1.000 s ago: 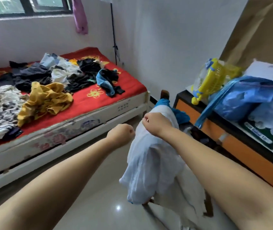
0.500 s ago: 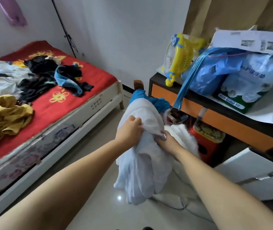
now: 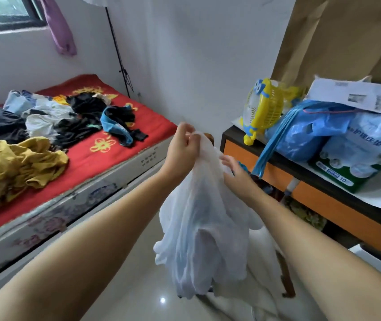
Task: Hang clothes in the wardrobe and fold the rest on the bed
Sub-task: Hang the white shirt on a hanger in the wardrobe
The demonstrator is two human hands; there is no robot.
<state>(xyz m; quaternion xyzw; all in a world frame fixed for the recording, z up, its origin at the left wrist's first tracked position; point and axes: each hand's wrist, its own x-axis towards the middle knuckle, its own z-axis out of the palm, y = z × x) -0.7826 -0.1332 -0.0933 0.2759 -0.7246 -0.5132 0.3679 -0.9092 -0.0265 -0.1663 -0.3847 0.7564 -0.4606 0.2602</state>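
My left hand (image 3: 183, 148) grips the top of a thin white garment (image 3: 204, 230) and holds it up in front of me, so the cloth hangs down over the floor. To its right, my right hand (image 3: 233, 169) touches the same garment a little lower; its fingers are partly hidden by the cloth. More white cloth (image 3: 263, 281) lies over a wooden chair below. On the left stands the bed (image 3: 106, 147) with a red sheet, covered with loose clothes: a mustard garment (image 3: 22, 165), black pieces (image 3: 85, 126) and a blue-edged one (image 3: 115, 128).
A low orange-and-black cabinet (image 3: 300, 188) stands at the right, carrying a yellow fan (image 3: 263, 110), blue plastic bags (image 3: 312, 133) and a pack of pads. A brown curtain (image 3: 347, 38) hangs behind it. Glossy floor (image 3: 126, 286) lies between bed and cabinet.
My left hand has lifted the white garment up off the chair, and it now hangs free. My right hand has shifted to its right side. The view has tilted up.
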